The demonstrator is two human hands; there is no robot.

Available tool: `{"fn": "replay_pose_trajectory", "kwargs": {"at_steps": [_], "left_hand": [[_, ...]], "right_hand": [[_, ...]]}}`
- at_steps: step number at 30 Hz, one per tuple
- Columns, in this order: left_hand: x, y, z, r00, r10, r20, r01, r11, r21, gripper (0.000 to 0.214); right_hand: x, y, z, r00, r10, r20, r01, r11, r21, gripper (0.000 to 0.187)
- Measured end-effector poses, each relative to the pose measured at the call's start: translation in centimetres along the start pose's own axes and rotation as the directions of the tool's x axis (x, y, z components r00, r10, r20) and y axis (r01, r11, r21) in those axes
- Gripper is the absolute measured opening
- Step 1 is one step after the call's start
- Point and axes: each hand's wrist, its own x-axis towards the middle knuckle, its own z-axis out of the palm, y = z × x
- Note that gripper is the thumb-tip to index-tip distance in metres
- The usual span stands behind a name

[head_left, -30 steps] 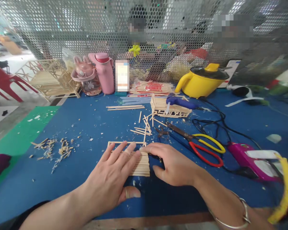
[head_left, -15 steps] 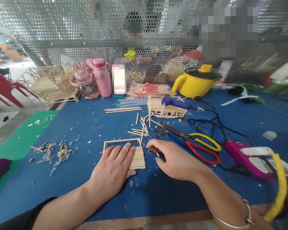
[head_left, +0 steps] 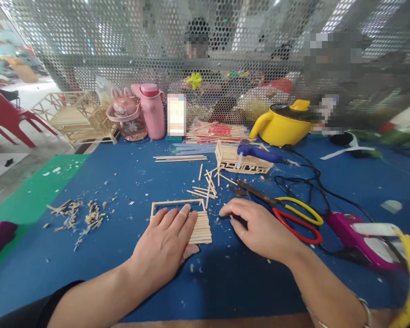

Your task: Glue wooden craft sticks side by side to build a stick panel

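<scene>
My left hand (head_left: pixel 167 237) lies flat with spread fingers on a small panel of wooden sticks (head_left: pixel 201 228), pressing it against the table. The panel has slats laid side by side and an open stick frame (head_left: pixel 177 202) along its far edge. Just right of it, my right hand (head_left: pixel 256 225) hovers low over the table, fingers loosely curved and thumb apart from the index finger. A tiny light fragment shows near the thumb tip; I cannot tell whether it is touched. Scissors (head_left: pixel 276 200) with red and yellow handles lie beyond my right hand. Loose short sticks (head_left: pixel 208 184) are scattered ahead.
A blue glue gun (head_left: pixel 259 152) rests on a stick-built box (head_left: pixel 225 159), its cable running right. Stick offcuts (head_left: pixel 92 216) lie left. Behind stand a pink bottle (head_left: pixel 153 114), a phone (head_left: pixel 176 114) and a yellow pot (head_left: pixel 283 127). A purple device (head_left: pixel 362 241) sits right.
The view has shifted slightly. My right hand has drawn a little to the right, away from the panel. My left hand stays on the panel.
</scene>
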Motion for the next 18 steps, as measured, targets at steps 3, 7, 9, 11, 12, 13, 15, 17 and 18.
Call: {"fn": "replay_pose_trajectory", "kwargs": {"at_steps": [3, 7, 9, 11, 12, 13, 15, 17, 18], "left_hand": [[0.0, -0.1, 0.0, 1.0, 0.0, 0.013, 0.0, 1.0, -0.013, 0.054], [-0.1, -0.2, 0.1, 1.0, 0.015, 0.007, -0.015, 0.999, -0.03, 0.053], [-0.1, -0.1, 0.2, 1.0, 0.003, 0.003, -0.003, 0.999, -0.036, 0.053], [-0.1, 0.0, 0.2, 1.0, -0.018, 0.006, 0.019, 0.999, -0.047, 0.053], [-0.1, 0.1, 0.1, 0.999, -0.03, 0.009, 0.031, 0.998, -0.055, 0.053], [-0.1, 0.2, 0.1, 0.999, -0.044, 0.012, 0.045, 0.997, -0.063, 0.053], [-0.1, 0.4, 0.0, 0.997, -0.079, 0.012, 0.08, 0.994, -0.073, 0.054], [0.0, 0.7, -0.1, 0.993, -0.12, 0.011, 0.12, 0.99, -0.07, 0.054], [0.0, 0.8, -0.1, 0.991, -0.137, 0.01, 0.137, 0.988, -0.067, 0.053]], "right_hand": [[0.3, -1.2, 0.6, 0.996, -0.014, -0.089, 0.015, 1.0, 0.016, 0.03], [0.6, -2.0, 1.7, 0.994, -0.093, -0.059, 0.095, 0.995, 0.029, 0.035], [0.7, -2.0, 2.1, 0.993, -0.113, -0.044, 0.114, 0.993, 0.02, 0.035], [0.6, -1.9, 2.5, 0.992, -0.115, -0.043, 0.116, 0.993, 0.015, 0.036], [0.6, -1.9, 2.6, 0.992, -0.115, -0.047, 0.116, 0.993, 0.011, 0.038], [0.6, -1.9, 2.8, 0.992, -0.116, -0.052, 0.116, 0.993, 0.006, 0.039], [0.6, -1.8, 3.0, 0.991, -0.117, -0.062, 0.117, 0.993, -0.009, 0.041], [0.7, -1.7, 3.2, 0.99, -0.123, -0.071, 0.122, 0.992, -0.019, 0.04], [0.8, -1.6, 3.2, 0.99, -0.125, -0.071, 0.124, 0.992, -0.019, 0.04]]}}
